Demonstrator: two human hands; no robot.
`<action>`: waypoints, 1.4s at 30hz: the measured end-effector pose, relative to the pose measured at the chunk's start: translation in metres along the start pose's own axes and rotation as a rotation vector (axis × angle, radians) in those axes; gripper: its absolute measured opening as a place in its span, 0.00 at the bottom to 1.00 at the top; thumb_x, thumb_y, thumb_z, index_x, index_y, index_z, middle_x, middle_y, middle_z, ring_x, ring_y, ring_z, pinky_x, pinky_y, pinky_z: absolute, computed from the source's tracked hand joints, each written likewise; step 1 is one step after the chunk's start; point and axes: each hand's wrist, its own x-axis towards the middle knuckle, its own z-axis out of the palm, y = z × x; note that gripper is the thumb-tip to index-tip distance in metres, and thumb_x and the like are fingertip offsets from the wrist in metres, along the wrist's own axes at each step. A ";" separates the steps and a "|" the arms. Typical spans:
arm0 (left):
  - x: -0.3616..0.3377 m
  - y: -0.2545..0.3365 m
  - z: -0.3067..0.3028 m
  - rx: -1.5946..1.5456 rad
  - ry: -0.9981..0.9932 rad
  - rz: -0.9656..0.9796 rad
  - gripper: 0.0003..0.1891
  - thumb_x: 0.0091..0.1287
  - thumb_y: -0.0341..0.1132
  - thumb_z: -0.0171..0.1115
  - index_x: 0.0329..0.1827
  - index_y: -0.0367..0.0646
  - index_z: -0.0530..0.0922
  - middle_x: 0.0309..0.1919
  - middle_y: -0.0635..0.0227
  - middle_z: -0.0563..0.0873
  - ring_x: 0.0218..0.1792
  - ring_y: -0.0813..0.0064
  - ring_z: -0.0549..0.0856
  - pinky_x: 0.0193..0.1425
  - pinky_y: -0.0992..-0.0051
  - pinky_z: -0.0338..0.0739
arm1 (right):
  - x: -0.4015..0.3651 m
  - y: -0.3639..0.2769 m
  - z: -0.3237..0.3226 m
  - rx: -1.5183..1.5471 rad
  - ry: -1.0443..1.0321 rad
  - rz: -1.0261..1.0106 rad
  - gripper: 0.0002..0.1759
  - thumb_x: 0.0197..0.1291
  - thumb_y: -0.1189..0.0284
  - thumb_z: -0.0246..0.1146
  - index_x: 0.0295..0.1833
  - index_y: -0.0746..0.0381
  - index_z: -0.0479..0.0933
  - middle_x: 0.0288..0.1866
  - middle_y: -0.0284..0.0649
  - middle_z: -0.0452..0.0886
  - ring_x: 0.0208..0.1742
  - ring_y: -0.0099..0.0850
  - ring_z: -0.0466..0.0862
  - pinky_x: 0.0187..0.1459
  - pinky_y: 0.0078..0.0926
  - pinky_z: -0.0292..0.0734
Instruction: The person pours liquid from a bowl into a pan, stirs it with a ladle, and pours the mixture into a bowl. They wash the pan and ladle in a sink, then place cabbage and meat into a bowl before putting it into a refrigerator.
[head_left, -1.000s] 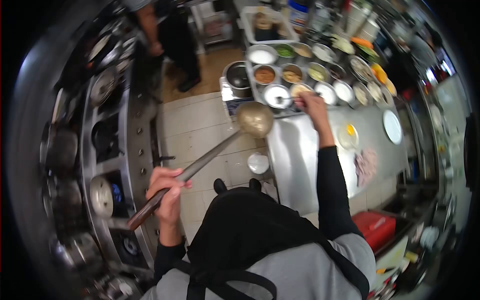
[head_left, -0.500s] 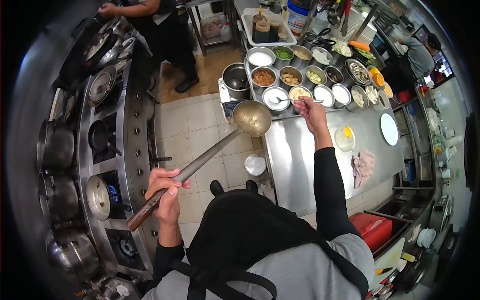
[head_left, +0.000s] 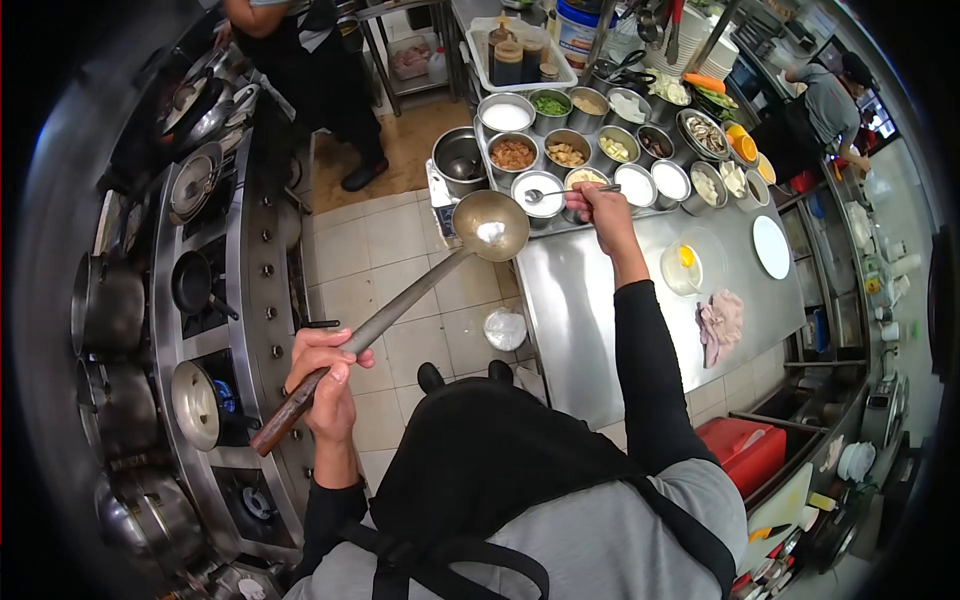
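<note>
White powder [head_left: 490,232] has landed in the tarnished, wooden-handled ladle [head_left: 408,299].

Pale floor tiles [head_left: 340,248] at centre; brown patch [head_left: 412,145] above them (mat or flooring, undetermined). Steel range [head_left: 258,300] lines the frame's left; steel worktable [head_left: 570,320], reflecting light, right of centre.

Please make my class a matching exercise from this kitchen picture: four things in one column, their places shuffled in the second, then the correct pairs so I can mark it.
Things
1. ladle
2. spoon
3. egg yolk
4. white plate

Places
A. inside a clear container
B. in the person's left hand
C. lying directly on the metal counter
D. in the person's right hand

Right pairs: 1-B, 2-D, 3-A, 4-C
</note>
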 end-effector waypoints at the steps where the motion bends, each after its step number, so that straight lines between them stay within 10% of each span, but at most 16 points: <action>1: 0.000 -0.001 0.000 -0.013 0.010 0.000 0.10 0.62 0.32 0.61 0.34 0.31 0.79 0.44 0.52 0.77 0.31 0.61 0.84 0.38 0.63 0.85 | -0.004 -0.004 0.000 0.000 0.001 0.000 0.17 0.73 0.67 0.57 0.52 0.71 0.80 0.44 0.45 0.88 0.37 0.23 0.86 0.33 0.15 0.74; 7: 0.006 -0.004 0.006 -0.066 0.021 0.008 0.11 0.63 0.34 0.60 0.33 0.32 0.78 0.43 0.52 0.76 0.31 0.60 0.85 0.37 0.62 0.84 | -0.035 -0.043 -0.026 -0.082 0.056 -0.293 0.16 0.74 0.66 0.55 0.50 0.70 0.80 0.41 0.40 0.88 0.37 0.21 0.84 0.35 0.16 0.73; 17: 0.017 0.001 0.027 -0.080 -0.063 0.036 0.11 0.65 0.35 0.59 0.34 0.33 0.76 0.45 0.55 0.75 0.34 0.61 0.85 0.41 0.66 0.86 | -0.019 -0.013 -0.063 -0.203 0.370 -0.236 0.17 0.70 0.68 0.55 0.43 0.72 0.82 0.33 0.41 0.87 0.32 0.25 0.85 0.39 0.22 0.78; 42: 0.041 -0.002 0.057 -0.050 -0.130 0.017 0.10 0.63 0.34 0.60 0.34 0.32 0.78 0.44 0.53 0.76 0.33 0.62 0.84 0.39 0.64 0.84 | -0.045 -0.040 -0.067 0.102 0.198 -0.218 0.17 0.74 0.65 0.56 0.51 0.69 0.80 0.42 0.43 0.88 0.38 0.24 0.86 0.37 0.16 0.76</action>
